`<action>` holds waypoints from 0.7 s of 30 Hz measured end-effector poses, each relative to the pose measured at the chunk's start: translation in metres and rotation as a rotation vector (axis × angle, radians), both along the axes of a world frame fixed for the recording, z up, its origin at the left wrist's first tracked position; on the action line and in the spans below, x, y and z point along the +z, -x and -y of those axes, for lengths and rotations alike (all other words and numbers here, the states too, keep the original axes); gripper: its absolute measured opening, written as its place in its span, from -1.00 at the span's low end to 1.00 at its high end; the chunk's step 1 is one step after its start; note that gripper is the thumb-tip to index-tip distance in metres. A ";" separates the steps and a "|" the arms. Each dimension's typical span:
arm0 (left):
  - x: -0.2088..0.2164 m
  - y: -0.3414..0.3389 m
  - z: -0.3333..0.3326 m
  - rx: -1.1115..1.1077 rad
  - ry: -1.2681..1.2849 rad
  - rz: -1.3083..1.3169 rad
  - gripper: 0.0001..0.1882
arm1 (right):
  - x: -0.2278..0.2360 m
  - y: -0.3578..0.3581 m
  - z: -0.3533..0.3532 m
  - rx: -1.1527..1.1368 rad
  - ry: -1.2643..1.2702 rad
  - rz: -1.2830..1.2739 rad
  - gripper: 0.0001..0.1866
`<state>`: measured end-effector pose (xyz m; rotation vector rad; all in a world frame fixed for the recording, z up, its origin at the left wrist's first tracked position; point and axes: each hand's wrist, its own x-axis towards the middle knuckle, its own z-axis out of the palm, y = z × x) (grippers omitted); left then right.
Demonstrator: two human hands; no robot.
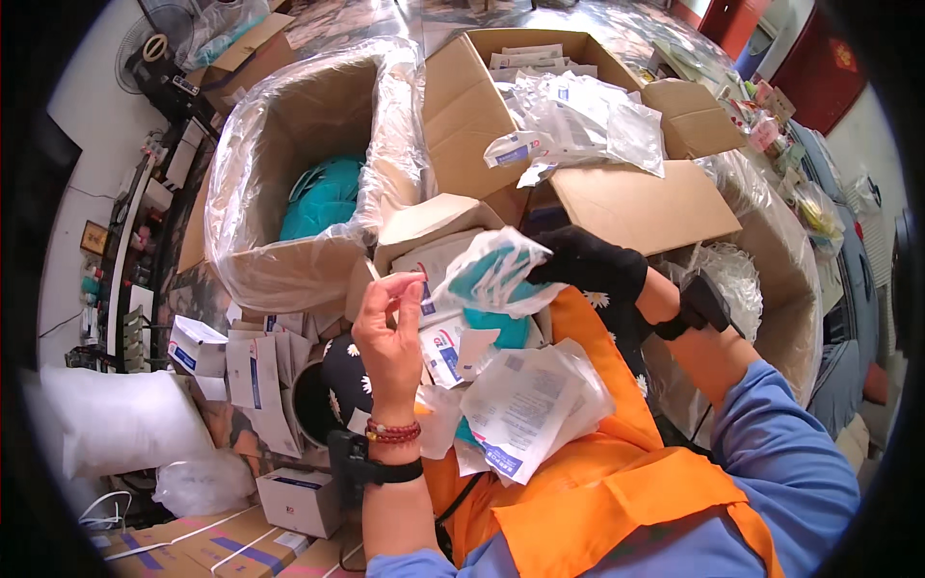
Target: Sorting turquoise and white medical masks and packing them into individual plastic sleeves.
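My right hand (593, 268), in a black glove, grips a clear plastic bag (493, 275) of teal items that look like face masks with white straps. Bare and raised beside the bag's left edge is my left hand (388, 332), thumb and forefinger pinched together; whether anything thin is between them is too small to tell. On my lap, over an orange apron (617, 482), lie printed white pouches (525, 409). More teal material (499, 328) shows below the bag. Behind it, an open carton (434, 231) holds white and blue packets.
A plastic-lined carton (260, 255) with a teal pile (328, 197) inside stands at the far left. Beyond my hands, another carton (467, 111) carries a heap of white pouches (588, 120). To the right is a lined carton (785, 289) with crumpled plastic. Small white boxes (299, 501) sit at the left.
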<state>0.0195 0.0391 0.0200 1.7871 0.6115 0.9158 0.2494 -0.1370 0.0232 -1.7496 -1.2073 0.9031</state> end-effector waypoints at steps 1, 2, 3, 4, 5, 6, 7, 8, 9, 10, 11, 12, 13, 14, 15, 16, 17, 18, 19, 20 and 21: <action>0.006 -0.003 0.000 -0.097 0.067 -0.001 -0.89 | -0.003 0.003 0.000 0.037 -0.007 0.014 -0.71; 0.009 -0.004 0.001 -0.193 0.131 0.000 -0.91 | -0.005 0.005 -0.002 0.076 -0.018 0.030 -0.69; 0.007 -0.005 0.003 -0.250 0.212 -0.005 -0.92 | -0.004 0.006 -0.004 0.078 -0.023 0.028 -0.69; 0.007 -0.005 0.006 -0.254 0.210 -0.007 -0.92 | -0.002 0.007 -0.006 0.077 -0.011 0.123 -0.69; 0.006 -0.004 0.009 -0.272 0.173 -0.037 -0.93 | -0.002 0.008 -0.006 0.075 0.002 0.216 -0.69; 0.005 -0.005 0.011 -0.291 0.137 -0.067 -0.93 | -0.003 0.008 -0.007 0.071 0.001 0.214 -0.69; 0.006 -0.007 0.014 -0.234 0.041 -0.078 -0.89 | -0.004 0.007 -0.006 0.082 -0.031 0.221 -0.70; 0.005 -0.007 0.016 -0.238 0.042 -0.079 -0.89 | -0.005 0.007 -0.005 0.093 -0.064 0.228 -0.70; 0.003 -0.008 0.018 -0.229 0.075 -0.079 -0.87 | -0.005 0.007 -0.005 0.090 -0.062 0.227 -0.70; 0.002 -0.009 0.020 -0.220 0.108 -0.078 -0.84 | -0.006 0.007 -0.005 0.095 -0.061 0.247 -0.71; 0.003 -0.012 0.023 -0.223 0.110 -0.078 -0.84 | -0.006 0.007 -0.005 0.099 -0.059 0.266 -0.71; 0.006 -0.015 0.026 -0.203 0.080 -0.120 -0.84 | -0.005 0.008 -0.005 0.096 -0.057 0.266 -0.71; 0.008 -0.016 0.027 -0.179 0.050 -0.164 -0.84 | -0.003 0.012 -0.008 0.093 -0.047 0.312 -0.74; 0.006 -0.017 0.026 -0.180 0.050 -0.166 -0.84 | 0.000 0.015 -0.008 0.089 -0.038 0.358 -0.76; 0.003 -0.017 0.023 -0.216 -0.035 -0.234 -0.85 | 0.007 0.016 -0.008 0.087 -0.037 0.355 -0.76; -0.001 -0.016 0.018 -0.247 -0.119 -0.301 -0.86 | 0.017 0.016 -0.009 0.123 0.034 0.352 -0.73; -0.013 -0.014 0.009 -0.198 -0.099 -0.243 -0.88 | 0.022 0.015 -0.010 0.155 0.107 0.346 -0.68; -0.023 -0.011 -0.001 -0.147 -0.080 -0.186 -0.90 | 0.021 0.004 -0.008 0.127 0.108 0.422 -0.66; -0.008 -0.010 -0.004 -0.113 0.168 -0.124 -0.93 | 0.020 -0.015 -0.001 0.052 0.052 0.474 -0.66; -0.012 -0.007 -0.018 -0.025 0.268 0.039 -0.95 | 0.021 -0.035 0.005 -0.010 -0.014 0.525 -0.65; -0.011 0.002 -0.032 0.005 0.335 0.061 -0.92 | 0.027 -0.053 0.012 -0.118 -0.025 0.512 -0.68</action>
